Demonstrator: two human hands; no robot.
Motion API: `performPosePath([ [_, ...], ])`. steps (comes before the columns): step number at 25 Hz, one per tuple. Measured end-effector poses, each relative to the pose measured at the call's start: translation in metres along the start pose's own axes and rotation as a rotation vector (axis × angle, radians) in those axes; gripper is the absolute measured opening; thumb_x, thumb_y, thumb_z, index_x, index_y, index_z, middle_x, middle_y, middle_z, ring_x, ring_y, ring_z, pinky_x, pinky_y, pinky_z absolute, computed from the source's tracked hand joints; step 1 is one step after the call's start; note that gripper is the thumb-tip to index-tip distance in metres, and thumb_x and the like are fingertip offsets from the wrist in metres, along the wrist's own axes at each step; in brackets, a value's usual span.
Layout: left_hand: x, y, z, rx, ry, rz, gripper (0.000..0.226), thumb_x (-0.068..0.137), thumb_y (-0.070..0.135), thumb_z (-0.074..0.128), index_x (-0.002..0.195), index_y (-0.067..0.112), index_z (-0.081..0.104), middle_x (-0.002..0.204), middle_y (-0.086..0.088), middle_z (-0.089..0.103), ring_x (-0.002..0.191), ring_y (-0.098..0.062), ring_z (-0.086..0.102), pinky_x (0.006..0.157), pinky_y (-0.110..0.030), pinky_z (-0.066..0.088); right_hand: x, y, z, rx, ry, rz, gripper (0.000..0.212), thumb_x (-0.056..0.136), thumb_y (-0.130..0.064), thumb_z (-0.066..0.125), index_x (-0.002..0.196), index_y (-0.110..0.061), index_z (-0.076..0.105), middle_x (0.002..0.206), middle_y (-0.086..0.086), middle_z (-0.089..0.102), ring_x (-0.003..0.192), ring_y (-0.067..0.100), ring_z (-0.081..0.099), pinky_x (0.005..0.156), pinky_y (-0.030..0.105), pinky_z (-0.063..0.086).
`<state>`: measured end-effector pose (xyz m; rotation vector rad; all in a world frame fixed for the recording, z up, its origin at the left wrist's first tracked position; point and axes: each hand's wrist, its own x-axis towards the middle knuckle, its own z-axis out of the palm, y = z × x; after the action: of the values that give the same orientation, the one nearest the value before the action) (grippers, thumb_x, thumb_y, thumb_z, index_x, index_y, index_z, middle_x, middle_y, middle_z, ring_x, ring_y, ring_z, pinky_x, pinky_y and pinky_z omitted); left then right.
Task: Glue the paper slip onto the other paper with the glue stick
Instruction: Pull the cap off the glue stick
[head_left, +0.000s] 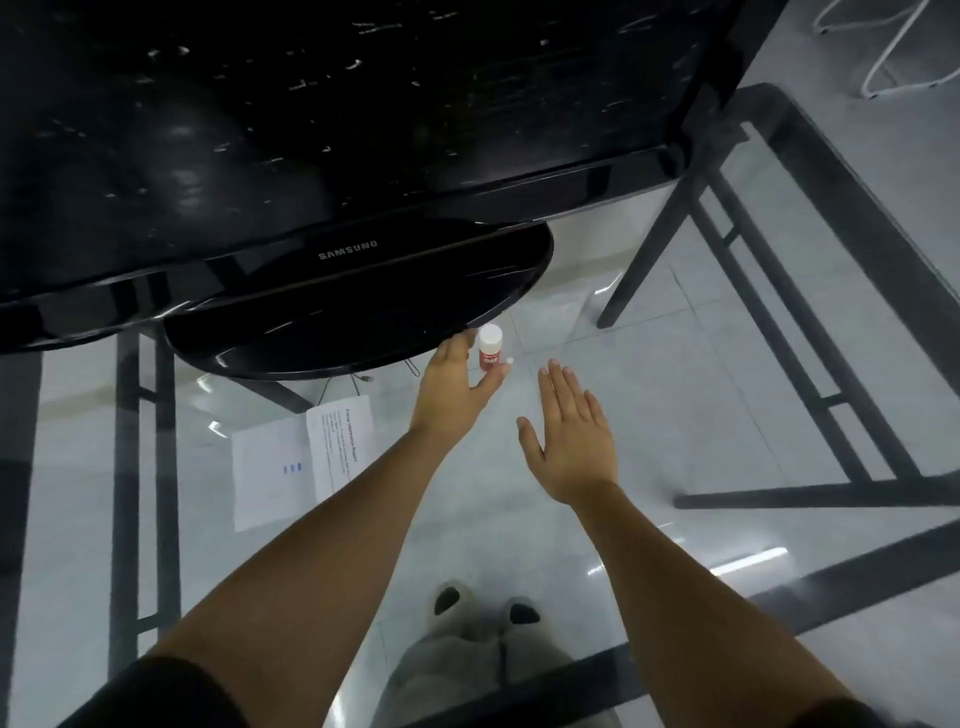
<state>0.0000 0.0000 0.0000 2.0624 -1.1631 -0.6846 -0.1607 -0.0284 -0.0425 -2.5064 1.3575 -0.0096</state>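
From the head camera, your left hand is spread around the upright glue stick without gripping it; a careless nudge could tip that smooth cylinder on the slick glass table. Your right hand hovers flat, empty. The thin paper slip overlaps the other paper toward the table's left edge.

The left hand hides the glue stick's left side; beside it, the paper slip's print is too blurred to read.
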Motion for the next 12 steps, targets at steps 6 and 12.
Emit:
performPosePath([
  [6,0.004,0.003,0.004,-0.050,0.078,0.021,0.034,0.084,0.025,0.065,0.108,0.003,0.056,0.107,-0.012,0.066,0.100,-0.022,0.060,0.081,-0.022,0.043,0.001,-0.002,-0.003,-0.030,-0.004,-0.015,0.067,0.092,-0.056,0.007,0.148,-0.020,0.001,0.158,-0.001,0.000,0.138,0.010,-0.016,0.111,0.030,-0.009],
  [12,-0.010,0.001,-0.010,-0.101,0.078,0.015,0.025,0.088,0.026,0.059,0.103,0.006,0.057,0.092,-0.009,0.061,0.080,-0.018,0.059,0.069,-0.015,0.044,0.006,-0.004,-0.016,0.079,-0.013,-0.004,0.060,0.095,-0.049,0.026,0.145,-0.016,0.021,0.155,0.005,0.021,0.143,0.022,0.015,0.115,0.033,0.009],
])
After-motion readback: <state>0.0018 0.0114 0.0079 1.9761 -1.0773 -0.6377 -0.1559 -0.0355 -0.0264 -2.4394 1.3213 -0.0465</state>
